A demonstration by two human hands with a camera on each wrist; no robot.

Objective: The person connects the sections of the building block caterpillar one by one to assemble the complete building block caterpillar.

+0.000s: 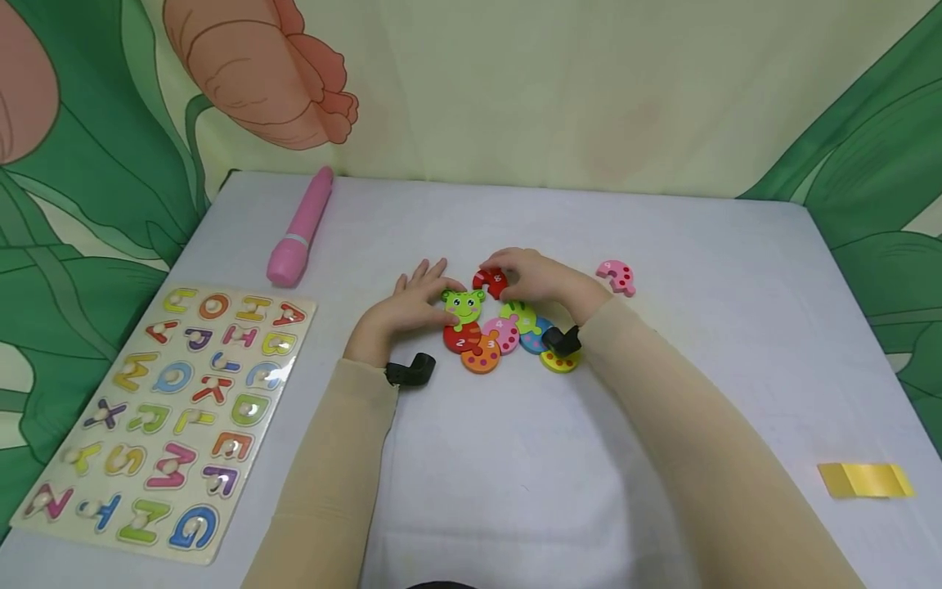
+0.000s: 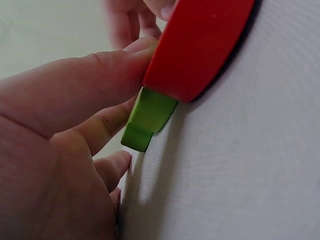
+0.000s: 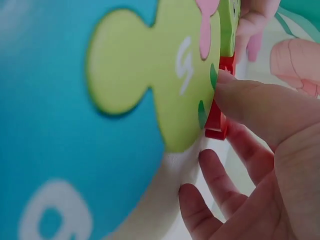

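Note:
My left hand (image 1: pixel 397 319) pinches the smiling green caterpillar-head puzzle piece (image 1: pixel 462 307) between thumb and forefinger, other fingers spread out. Joined below the head is a red piece numbered 2 (image 1: pixel 461 339), then an orange 3 (image 1: pixel 482 357), a pink 4 (image 1: pixel 505 335), a green 5 (image 3: pixel 170 70), a blue 6 (image 3: pixel 55 125) and a yellow piece (image 1: pixel 559 362). Just right of the head, my right hand (image 1: pixel 540 276) holds a red striped piece numbered 8 (image 1: pixel 495 284) between thumb and fingers. The right wrist's black camera partly covers the blue and yellow pieces.
A loose pink spotted piece (image 1: pixel 616 276) lies beyond the right forearm. On the left are an alphabet peg board (image 1: pixel 246 491) and a pink toy microphone (image 1: pixel 300 233). A folded yellow strip (image 1: pixel 864 480) lies at the right. A printed curtain (image 1: pixel 552 98) hangs behind the white-covered table.

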